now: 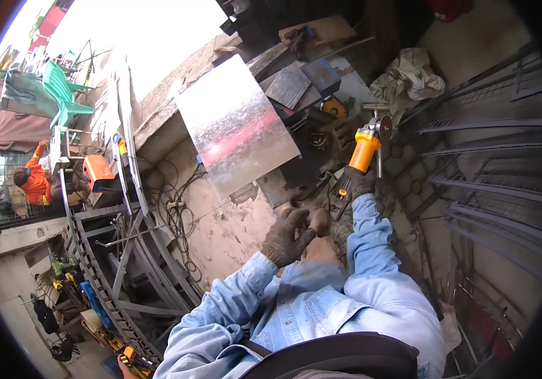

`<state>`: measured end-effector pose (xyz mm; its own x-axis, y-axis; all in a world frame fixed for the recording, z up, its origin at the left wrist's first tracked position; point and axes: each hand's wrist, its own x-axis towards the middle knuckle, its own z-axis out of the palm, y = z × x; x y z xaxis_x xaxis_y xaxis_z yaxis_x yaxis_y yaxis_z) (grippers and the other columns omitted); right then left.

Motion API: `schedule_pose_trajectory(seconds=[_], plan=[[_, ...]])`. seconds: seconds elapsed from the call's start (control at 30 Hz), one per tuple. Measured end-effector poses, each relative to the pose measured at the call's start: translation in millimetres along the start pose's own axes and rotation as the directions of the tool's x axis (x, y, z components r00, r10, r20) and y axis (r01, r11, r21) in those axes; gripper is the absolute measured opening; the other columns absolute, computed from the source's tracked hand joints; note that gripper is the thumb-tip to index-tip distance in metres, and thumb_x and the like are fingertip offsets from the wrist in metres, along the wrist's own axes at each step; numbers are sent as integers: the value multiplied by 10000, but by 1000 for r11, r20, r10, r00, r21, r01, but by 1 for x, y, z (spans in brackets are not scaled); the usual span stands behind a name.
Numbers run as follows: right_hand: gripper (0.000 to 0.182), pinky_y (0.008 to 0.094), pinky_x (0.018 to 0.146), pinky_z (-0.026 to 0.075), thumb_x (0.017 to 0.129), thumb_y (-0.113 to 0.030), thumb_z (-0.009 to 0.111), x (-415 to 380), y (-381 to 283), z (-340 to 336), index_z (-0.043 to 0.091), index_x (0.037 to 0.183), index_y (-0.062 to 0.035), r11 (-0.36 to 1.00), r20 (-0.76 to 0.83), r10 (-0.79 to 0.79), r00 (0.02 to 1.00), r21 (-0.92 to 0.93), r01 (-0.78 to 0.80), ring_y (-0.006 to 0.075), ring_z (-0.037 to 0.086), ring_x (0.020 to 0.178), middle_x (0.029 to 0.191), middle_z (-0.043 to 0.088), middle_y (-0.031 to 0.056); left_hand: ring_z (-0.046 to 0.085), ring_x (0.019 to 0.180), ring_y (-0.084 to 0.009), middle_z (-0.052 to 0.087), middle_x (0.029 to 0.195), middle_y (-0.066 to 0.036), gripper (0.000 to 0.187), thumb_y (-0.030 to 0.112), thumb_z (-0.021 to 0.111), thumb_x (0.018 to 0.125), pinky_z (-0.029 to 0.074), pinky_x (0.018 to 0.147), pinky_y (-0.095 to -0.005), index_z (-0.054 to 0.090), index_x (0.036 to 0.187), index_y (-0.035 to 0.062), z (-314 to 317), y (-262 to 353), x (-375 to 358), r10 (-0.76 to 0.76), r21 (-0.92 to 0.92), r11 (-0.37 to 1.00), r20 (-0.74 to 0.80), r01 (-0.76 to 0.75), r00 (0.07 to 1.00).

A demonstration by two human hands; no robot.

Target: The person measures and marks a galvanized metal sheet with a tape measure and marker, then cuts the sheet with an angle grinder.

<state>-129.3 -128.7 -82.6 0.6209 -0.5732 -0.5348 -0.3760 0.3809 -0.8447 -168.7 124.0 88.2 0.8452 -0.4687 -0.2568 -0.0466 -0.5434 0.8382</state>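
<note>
My right hand [360, 182], in a dark work glove, is closed round the rear of a yellow angle grinder [365, 150]. The grinder's disc and side handle point away from me. Over my knee, my gloved left hand [288, 237] holds nothing, its fingers loosely bent and apart. Beyond it a large shiny metal sheet [239, 126] lies tilted, with a reddish streak across its face. Smaller metal plates [288, 86] sit just past its right edge, close to a second yellow tool [333, 107].
Grey metal frames [492, 180] stand along the right. Steel bars [135, 252] and a tangled cable [182, 215] lie on the left. Farther off are an orange machine [97, 172], a green plastic chair [62, 95] and a person in orange [34, 180]. A crumpled sack [410, 77] rests beyond the grinder.
</note>
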Motion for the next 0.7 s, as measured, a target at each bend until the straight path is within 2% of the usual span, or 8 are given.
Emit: schedule_pose_trajectory(seconds=[0.17, 0.23, 0.3, 0.33, 0.37, 0.57, 0.63, 0.7], plan=[[545, 328, 819, 532, 771, -172, 807, -112, -36, -19, 530, 1223, -45, 965, 265, -255, 930, 136, 226, 176, 613, 900, 1035, 617, 52, 577, 1173, -334, 521, 1323, -223, 893, 392, 820, 783, 480, 980, -405, 340, 1442, 28, 47, 44, 25, -110, -168, 975, 220, 148, 969], [632, 356, 872, 537, 790, -223, 803, -154, -102, -22, 497, 1307, -27, 908, 397, -359, 845, 358, 218, 222, 631, 993, 1169, 606, 106, 594, 1125, -312, 577, 1222, -192, 867, 390, 805, 801, 492, 956, -415, 344, 1435, 22, 47, 49, 11, 195, -335, 931, 110, -148, 975], [711, 407, 892, 543, 820, -290, 778, -155, -137, -34, 432, 1379, -18, 802, 731, -250, 635, 524, -287, 287, 641, 1019, 1218, 602, 161, 635, 1022, -252, 622, 1099, -140, 830, 386, 787, 823, 518, 901, -380, 352, 1430, 22, 13, 92, -2, 178, -471, 880, 203, -63, 963], [768, 463, 899, 542, 844, -340, 745, -172, -167, -27, 371, 1436, -26, 719, 761, -278, 586, 569, -399, 347, 638, 1034, 1251, 589, 205, 641, 991, -220, 631, 1060, -116, 808, 394, 775, 834, 524, 878, -351, 365, 1419, 16, 1, 101, -6, 103, -569, 801, 438, 187, 893], [712, 481, 843, 553, 843, -317, 732, -163, -156, -36, 392, 1401, -33, 591, 683, -226, 695, 663, -460, 365, 637, 975, 1169, 605, 199, 648, 960, -189, 640, 1021, -92, 787, 401, 764, 846, 529, 855, -321, 378, 1409, 10, -5, 106, -12, 70, -585, 679, 655, 445, 753], [590, 440, 839, 508, 854, -282, 708, -144, -129, -52, 444, 1343, -83, 648, 644, -291, 707, 677, -350, 224, 617, 848, 966, 585, 77, 663, 1042, -217, 670, 1165, -112, 704, 342, 720, 892, 530, 891, -344, 415, 1456, 50, -9, 74, -18, 311, -624, 780, 442, 40, 841], [511, 441, 694, 571, 806, -221, 710, -144, -118, -58, 496, 1250, -82, 622, 602, -169, 781, 679, -389, 278, 642, 767, 926, 624, 123, 673, 1059, -280, 665, 1177, -165, 712, 334, 762, 849, 533, 896, -384, 443, 1425, 65, -9, 85, -31, 337, -160, 941, 412, -297, 847], [511, 439, 691, 572, 805, -220, 710, -144, -112, -63, 497, 1248, -82, 637, 601, -151, 785, 667, -388, 278, 642, 763, 923, 626, 123, 669, 1042, -333, 659, 1156, -196, 658, 361, 777, 818, 533, 877, -425, 507, 1347, 77, -3, 92, -34, 305, -122, 952, 421, -280, 854]])
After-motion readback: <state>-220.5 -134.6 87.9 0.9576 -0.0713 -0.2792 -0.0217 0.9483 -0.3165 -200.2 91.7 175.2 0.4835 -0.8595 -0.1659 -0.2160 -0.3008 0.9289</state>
